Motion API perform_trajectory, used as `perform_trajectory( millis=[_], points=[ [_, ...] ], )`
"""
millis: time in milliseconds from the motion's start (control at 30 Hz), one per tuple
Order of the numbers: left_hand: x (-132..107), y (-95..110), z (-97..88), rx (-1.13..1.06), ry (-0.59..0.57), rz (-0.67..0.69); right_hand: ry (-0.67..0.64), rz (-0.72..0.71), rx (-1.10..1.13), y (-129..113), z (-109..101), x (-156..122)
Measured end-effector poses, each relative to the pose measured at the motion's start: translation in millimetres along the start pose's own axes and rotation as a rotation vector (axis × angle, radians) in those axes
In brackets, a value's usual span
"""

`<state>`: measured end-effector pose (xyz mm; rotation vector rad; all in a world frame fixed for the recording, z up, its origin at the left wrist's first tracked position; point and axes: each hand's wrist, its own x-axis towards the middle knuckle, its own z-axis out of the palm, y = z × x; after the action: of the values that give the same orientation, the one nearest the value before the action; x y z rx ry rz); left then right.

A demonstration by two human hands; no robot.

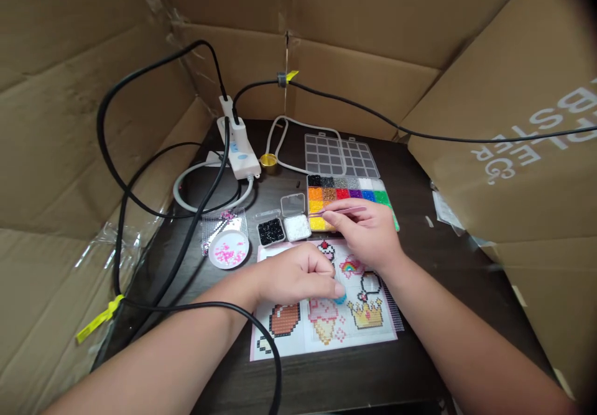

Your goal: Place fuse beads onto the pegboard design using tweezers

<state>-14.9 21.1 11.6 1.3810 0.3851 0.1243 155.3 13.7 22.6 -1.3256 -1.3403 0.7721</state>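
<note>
Well, the right hand (pixel 373 236) had its grip closed on pink tweezers (pixel 347 211), their tip over yellow beads (pixel 316 206) at the left of the far bead box (pixel 345 178). Near on the table (pixel 345 384), the left hand (pixel 298 275) curled above the picture sheet (pixel 293 348), its thumb by something blue (pixel 342 298); I couldn't tell if its grip held that.
</note>
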Motion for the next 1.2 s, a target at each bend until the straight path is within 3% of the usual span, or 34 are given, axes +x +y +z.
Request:
perform_trajectory(
  millis=[400, 1200],
  points=[
    [1.3, -0.8, 0.3, 0.042, 0.004, 0.016, -0.129, 0.036, 0.059, 13.9, 0.4, -9.2],
    [0.8, 4.2, 2.7, 0.024, 0.019, -0.034, -0.133, 0.07, 0.079, 17.7, 3.1, -10.9]
  ],
)
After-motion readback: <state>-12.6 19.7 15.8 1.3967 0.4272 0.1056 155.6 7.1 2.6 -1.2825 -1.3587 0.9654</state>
